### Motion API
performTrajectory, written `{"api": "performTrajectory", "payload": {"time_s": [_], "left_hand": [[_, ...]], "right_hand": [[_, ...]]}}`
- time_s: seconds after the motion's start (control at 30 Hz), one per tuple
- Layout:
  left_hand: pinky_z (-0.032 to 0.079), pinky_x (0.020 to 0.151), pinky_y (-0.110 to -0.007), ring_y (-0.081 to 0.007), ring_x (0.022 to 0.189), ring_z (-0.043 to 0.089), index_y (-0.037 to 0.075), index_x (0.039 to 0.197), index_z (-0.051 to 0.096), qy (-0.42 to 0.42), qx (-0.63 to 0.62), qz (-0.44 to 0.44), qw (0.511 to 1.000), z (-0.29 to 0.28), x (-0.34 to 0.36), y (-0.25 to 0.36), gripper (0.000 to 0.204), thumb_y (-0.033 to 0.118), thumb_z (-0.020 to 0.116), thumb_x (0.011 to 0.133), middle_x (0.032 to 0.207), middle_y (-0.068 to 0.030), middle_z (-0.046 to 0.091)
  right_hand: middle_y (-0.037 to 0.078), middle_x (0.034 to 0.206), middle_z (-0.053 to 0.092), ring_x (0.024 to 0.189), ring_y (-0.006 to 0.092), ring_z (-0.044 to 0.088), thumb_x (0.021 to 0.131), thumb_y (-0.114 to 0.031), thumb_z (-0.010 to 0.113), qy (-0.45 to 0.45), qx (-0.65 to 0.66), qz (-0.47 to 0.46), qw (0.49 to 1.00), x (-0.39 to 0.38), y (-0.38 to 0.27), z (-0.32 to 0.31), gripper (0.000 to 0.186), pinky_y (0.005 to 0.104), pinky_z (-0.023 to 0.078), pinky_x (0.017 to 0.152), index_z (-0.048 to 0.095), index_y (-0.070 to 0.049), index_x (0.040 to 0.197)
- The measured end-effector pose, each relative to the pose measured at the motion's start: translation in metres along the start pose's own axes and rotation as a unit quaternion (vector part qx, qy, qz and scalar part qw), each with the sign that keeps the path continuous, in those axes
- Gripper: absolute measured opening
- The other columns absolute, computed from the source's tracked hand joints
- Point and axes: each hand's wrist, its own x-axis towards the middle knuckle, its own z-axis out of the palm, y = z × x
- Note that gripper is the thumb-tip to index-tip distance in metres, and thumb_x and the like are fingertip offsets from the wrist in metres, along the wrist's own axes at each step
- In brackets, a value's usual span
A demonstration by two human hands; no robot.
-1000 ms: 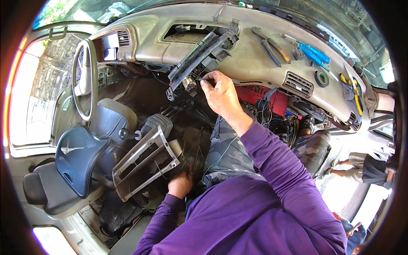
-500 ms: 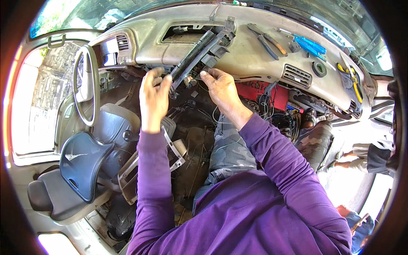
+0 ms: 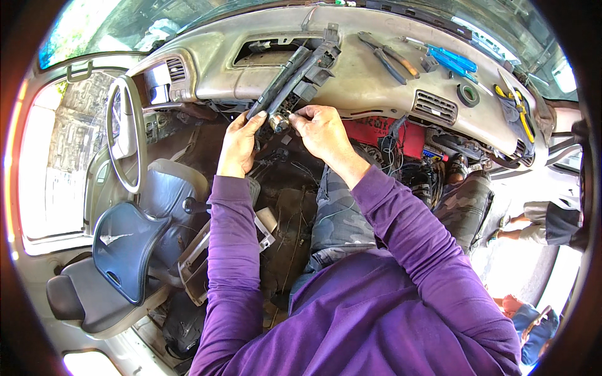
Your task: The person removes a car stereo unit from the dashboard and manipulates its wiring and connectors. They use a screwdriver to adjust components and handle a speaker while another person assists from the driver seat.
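A long black plastic bracket slants across the dashboard edge, its upper end by the dash opening. A short metal cylindrical fitting sits at its lower end. My left hand is closed at the bracket's lower left end, thumb and fingers holding it. My right hand pinches at the right side, close beside the metal fitting. Its fingertips are partly hidden, so I cannot see exactly which part they touch.
On the beige dashboard lie pliers, blue-handled tools, a black tape roll and yellow-handled cutters. A steering wheel stands left. Below hang loose wires before a red box. A loose trim frame lies by the seat.
My left hand has moved down and right and turned, now gripping the bracket's lower end. The metal fitting shows more clearly between my hands. My right hand stays close to its earlier place.
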Motion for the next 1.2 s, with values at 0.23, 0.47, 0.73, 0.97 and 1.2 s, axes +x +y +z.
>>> {"api": "performTrajectory", "payload": {"time_s": [0.23,0.47,0.73,0.97,1.2], "left_hand": [[0.05,0.088,-0.029,-0.0115,0.097,0.064,0.002,0.12,0.072,-0.002,0.021,0.033,0.999,-0.005,0.005,-0.009,0.028,0.02,0.078,0.1,0.107,-0.0025,0.074],[0.048,0.093,-0.028,-0.0119,0.1,0.062,-0.002,0.124,0.07,0.014,0.105,0.107,0.989,-0.012,0.007,-0.016,0.037,0.02,0.081,0.097,0.11,-0.0039,0.074],[0.051,0.091,-0.028,-0.0135,0.098,0.065,-0.006,0.131,0.066,0.041,0.183,0.163,0.969,0.004,-0.005,-0.008,0.047,0.023,0.083,0.097,0.111,-0.0085,0.074],[0.052,0.086,-0.027,-0.0123,0.095,0.066,-0.007,0.131,0.065,0.049,0.222,0.181,0.957,0.004,-0.006,-0.008,0.048,0.022,0.082,0.097,0.109,-0.0091,0.075],[0.052,0.087,-0.028,-0.0127,0.096,0.067,-0.007,0.133,0.064,0.035,0.203,0.179,0.962,0.002,-0.002,-0.007,0.049,0.022,0.082,0.098,0.109,-0.0101,0.076]], "right_hand": [[0.025,0.086,0.076,0.084,0.0374,0.077,0.096,-0.027,0.075,0.001,-0.01,0.01,1.0,0.005,-0.003,-0.002,0.03,0.0437,0.058,0.08,0.08,0.003,0.097],[0.004,0.067,0.064,0.062,0.0116,0.055,0.096,-0.019,0.076,0.041,0.027,0.007,0.999,0.006,0.002,0.008,0.028,0.0343,0.046,0.058,0.077,0.008,0.093],[0.001,0.071,0.065,0.06,0.0074,0.05,0.095,-0.015,0.077,0.043,0.157,0.058,0.985,0.001,0.003,0.01,0.021,0.0296,0.039,0.053,0.078,0.006,0.094],[0.001,0.071,0.065,0.056,0.0066,0.048,0.095,-0.013,0.077,0.01,0.31,0.135,0.941,0.003,0.003,0.009,0.018,0.0279,0.037,0.051,0.077,0.005,0.096],[0.001,0.07,0.062,0.059,0.0098,0.05,0.097,-0.013,0.074,0.027,0.158,0.035,0.986,0.004,0.008,0.011,0.019,0.0307,0.04,0.053,0.073,0.006,0.096]]}}
